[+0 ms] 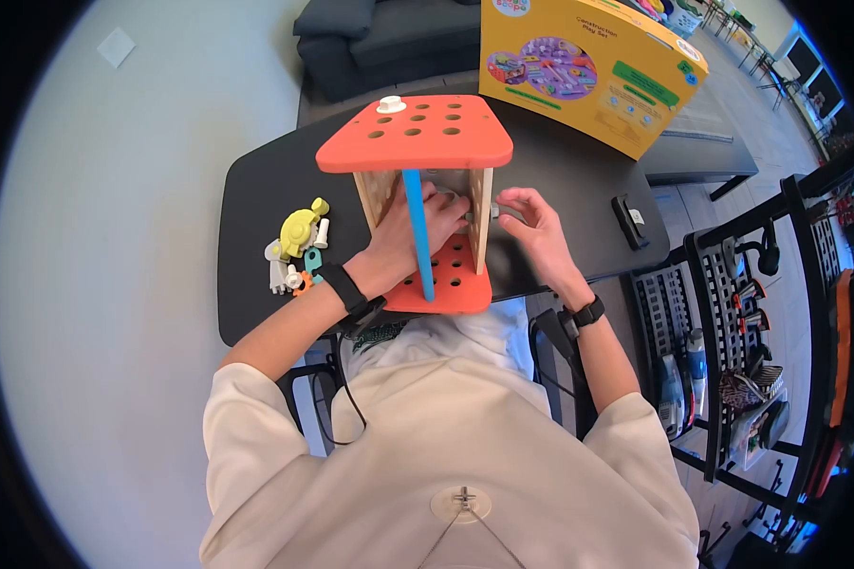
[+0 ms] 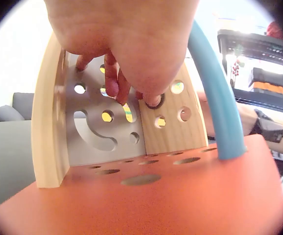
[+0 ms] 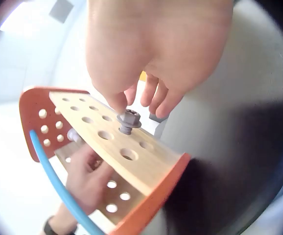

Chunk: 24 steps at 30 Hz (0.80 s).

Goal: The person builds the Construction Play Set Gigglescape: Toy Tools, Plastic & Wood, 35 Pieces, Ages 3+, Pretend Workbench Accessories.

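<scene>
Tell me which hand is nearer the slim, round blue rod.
Left: the left hand is just behind the rod in the head view; the right hand is farther off, outside a flat pale wooden panel.

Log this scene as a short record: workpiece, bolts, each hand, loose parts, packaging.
Workpiece: toy workbench frame with perforated red top panel, wooden side panel, blue rod
Gray hex bolt: partly in a side-panel hole, head outside
White bolt: in the top panel
Left hand: inside the frame; grip unclear
Right hand: outside, at the gray hex bolt; contact unclear
Loose toy parts: yellow-green, teal, orange; left of frame on black table
Packaging: yellow Construction Play Set box, behind
</scene>
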Available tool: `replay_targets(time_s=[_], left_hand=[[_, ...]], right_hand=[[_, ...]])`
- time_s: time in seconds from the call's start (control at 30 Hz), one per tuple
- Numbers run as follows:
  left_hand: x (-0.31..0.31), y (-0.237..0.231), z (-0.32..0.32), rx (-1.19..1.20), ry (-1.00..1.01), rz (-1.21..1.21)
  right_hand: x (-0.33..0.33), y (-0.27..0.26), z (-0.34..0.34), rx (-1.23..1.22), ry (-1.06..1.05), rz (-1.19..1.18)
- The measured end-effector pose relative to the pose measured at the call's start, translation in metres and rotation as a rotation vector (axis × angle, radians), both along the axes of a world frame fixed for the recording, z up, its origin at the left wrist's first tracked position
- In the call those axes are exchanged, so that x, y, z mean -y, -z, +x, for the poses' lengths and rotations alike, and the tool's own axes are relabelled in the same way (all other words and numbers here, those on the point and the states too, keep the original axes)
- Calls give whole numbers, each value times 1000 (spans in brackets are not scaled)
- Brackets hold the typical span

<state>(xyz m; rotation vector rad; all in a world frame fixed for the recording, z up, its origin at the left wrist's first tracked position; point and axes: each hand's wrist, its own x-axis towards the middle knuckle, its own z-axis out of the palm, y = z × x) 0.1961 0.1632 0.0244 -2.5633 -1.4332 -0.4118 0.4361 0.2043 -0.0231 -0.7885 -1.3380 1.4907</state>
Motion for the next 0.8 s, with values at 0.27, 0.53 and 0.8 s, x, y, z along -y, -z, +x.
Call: replay_targets(time_s=[0.27, 0.53, 0.8], left_hand=[[1, -4, 0, 6, -2, -24], [1, -1, 1, 10, 9, 30], [2, -1, 2, -7, -11, -3]], right_hand=[[-9, 1, -1, -65, -95, -28], [-5, 6, -14, 7, -7, -74], [-24, 30, 1, 343, -239, -210]])
